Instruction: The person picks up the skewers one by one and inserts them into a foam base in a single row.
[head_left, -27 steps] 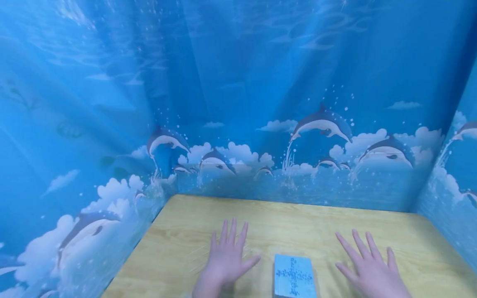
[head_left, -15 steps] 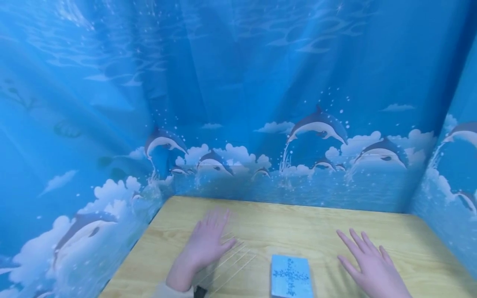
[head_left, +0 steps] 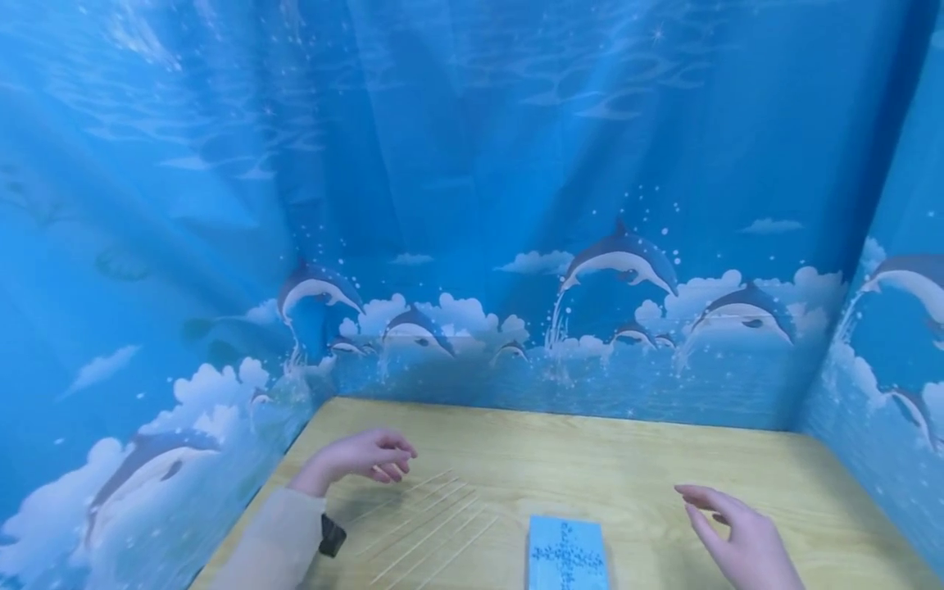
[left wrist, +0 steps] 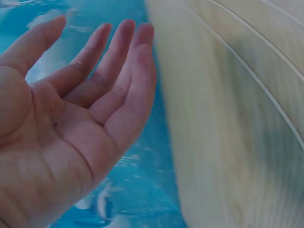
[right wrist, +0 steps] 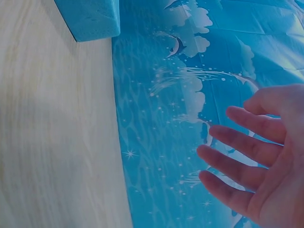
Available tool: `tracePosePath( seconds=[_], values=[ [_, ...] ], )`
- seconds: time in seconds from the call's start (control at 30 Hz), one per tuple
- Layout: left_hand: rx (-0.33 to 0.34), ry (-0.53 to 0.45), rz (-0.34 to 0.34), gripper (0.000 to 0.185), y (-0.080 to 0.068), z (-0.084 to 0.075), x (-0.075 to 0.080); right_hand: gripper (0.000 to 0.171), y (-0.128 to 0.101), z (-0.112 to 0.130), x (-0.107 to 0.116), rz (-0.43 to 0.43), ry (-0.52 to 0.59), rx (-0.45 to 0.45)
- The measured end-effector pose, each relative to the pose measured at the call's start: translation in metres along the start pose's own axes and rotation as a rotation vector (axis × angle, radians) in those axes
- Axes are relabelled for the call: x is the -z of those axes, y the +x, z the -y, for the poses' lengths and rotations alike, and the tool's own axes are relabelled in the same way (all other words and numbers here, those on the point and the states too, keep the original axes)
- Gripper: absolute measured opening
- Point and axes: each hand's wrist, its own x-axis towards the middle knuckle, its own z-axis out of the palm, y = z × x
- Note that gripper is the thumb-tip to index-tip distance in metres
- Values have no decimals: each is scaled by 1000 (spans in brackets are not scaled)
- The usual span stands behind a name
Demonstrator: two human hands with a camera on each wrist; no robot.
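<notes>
A light blue patterned box (head_left: 568, 557) lies flat on the wooden table (head_left: 590, 451) at the near edge, between my hands; its corner (right wrist: 88, 19) shows in the right wrist view. My left hand (head_left: 394, 463) hovers near the table's left edge with fingers loosely curled and holds nothing; its palm (left wrist: 97, 35) is bare. Several thin pale sticks (head_left: 431, 520) lie side by side between it and the box. My right hand (head_left: 701, 508) is raised to the right of the box with relaxed fingers (right wrist: 237, 147), holding nothing.
A blue curtain printed with dolphins and clouds (head_left: 516, 246) walls the table at the back and on both sides. The thin sticks (left wrist: 266, 85) run across the wood in the left wrist view.
My left hand moved from flat beside the box to the left edge, lifted and curled loosely, uncovering the thin sticks. My right hand rose from flat and turned on its side.
</notes>
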Motion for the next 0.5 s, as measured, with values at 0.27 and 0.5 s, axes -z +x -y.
tracePosePath(
  seconds=[0.27, 0.5],
  values=[
    [96, 93, -30, 30, 20, 24, 1, 30, 0, 2, -4, 91, 147, -103],
    [149, 108, -55, 26, 33, 35, -3, 48, 0, -2, -26, 265, 553, 94]
  ],
)
